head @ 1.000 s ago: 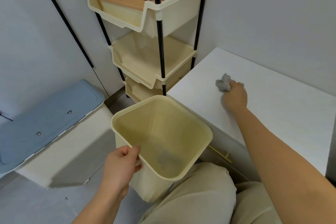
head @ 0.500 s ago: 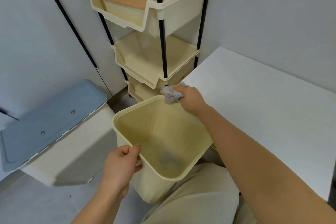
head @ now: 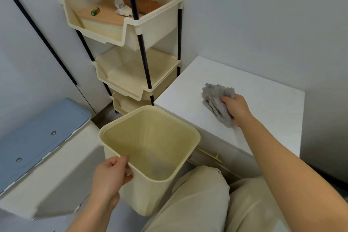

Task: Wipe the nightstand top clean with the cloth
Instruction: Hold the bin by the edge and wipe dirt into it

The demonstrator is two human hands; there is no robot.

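The white nightstand top [head: 261,96] fills the right middle of the view. A crumpled grey cloth [head: 216,100] lies on it, and my right hand [head: 237,109] grips the cloth from its right side, pressing it on the surface. My left hand [head: 111,175] holds the near rim of a cream plastic bin [head: 150,137], which sits tilted just left of the nightstand's front edge. Some grey debris shows at the bin's bottom.
A cream three-tier rack [head: 131,43] with black poles stands behind the bin, its top tier holding a green battery and small items. A white box with a blue lid [head: 37,133] sits at the left. My knees [head: 197,203] are below. Walls close in behind the nightstand.
My right hand carried the cloth from the nightstand over the bin's rim, then back onto the nightstand top, where the cloth now lies more spread out. The left hand stayed on the bin.
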